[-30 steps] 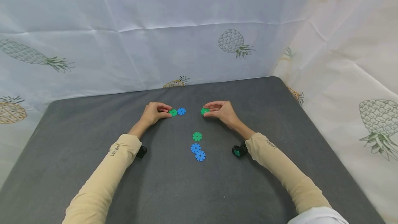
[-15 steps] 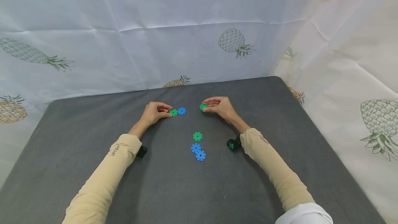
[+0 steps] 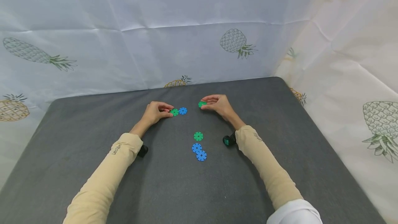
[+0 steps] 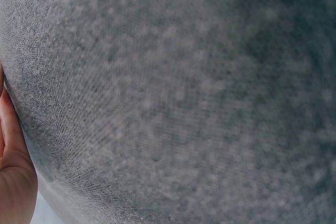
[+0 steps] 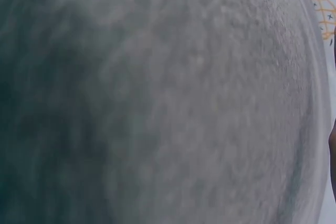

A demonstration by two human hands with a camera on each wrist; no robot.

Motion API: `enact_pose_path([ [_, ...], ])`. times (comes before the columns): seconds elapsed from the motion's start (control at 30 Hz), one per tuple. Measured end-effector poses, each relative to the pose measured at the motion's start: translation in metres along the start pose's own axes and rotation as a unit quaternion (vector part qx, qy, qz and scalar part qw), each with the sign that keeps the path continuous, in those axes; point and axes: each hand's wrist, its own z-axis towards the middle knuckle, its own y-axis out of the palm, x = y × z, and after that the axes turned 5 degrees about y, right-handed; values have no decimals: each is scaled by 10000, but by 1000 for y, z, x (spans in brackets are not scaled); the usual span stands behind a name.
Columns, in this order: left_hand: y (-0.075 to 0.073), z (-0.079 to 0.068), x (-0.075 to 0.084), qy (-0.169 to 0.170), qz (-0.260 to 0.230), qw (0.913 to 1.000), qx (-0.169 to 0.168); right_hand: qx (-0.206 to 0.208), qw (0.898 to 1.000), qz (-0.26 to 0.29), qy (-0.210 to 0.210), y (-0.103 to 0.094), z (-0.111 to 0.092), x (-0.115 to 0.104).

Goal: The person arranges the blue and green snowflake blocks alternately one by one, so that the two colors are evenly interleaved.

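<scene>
My left hand (image 3: 154, 112) pinches a green notched disc (image 3: 174, 112) by its left edge, between thumb and fingers. A blue notched disc (image 3: 183, 110) adjoins that green one on its right; whether the two are slotted together is too small to tell. To the right, my right hand (image 3: 219, 105) holds another green notched disc (image 3: 202, 104) between thumb and fingertips, apart from the blue one. The left wrist view catches only part of the left hand (image 4: 16, 166) at its edge. In the right wrist view just a sliver of the right hand (image 5: 333, 150) shows.
Nearer me on the dark grey table (image 3: 168, 182) lies a loose green disc (image 3: 198, 136). Just below it are two blue discs (image 3: 201, 155) that touch or overlap. A pineapple-print cloth (image 3: 174, 51) hangs behind the table and along its right side.
My right hand has moved away from me and slightly left, carrying its green disc. The left hand and its disc stay nearly in place, as do the discs nearer me.
</scene>
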Motion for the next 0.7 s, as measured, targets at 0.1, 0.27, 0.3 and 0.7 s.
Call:
enact_pose_path([
  [0.1, 0, 0, 1, 19, 11, 10000, 12, -41, 10000, 4, -6, 3, 2, 1],
  [0.27, 2, 1, 1, 50, 13, 10000, 31, -84, 9999, -73, -4, 6, 4, 3],
  [0.3, 2, 2, 0, 65, 13, 10000, 32, -88, 9999, -62, 0, 6, 4, 3],
  [0.7, 1, 1, 0, 8, 15, 10000, -28, 115, 9978, -555, 345, 19, 8, -2],
])
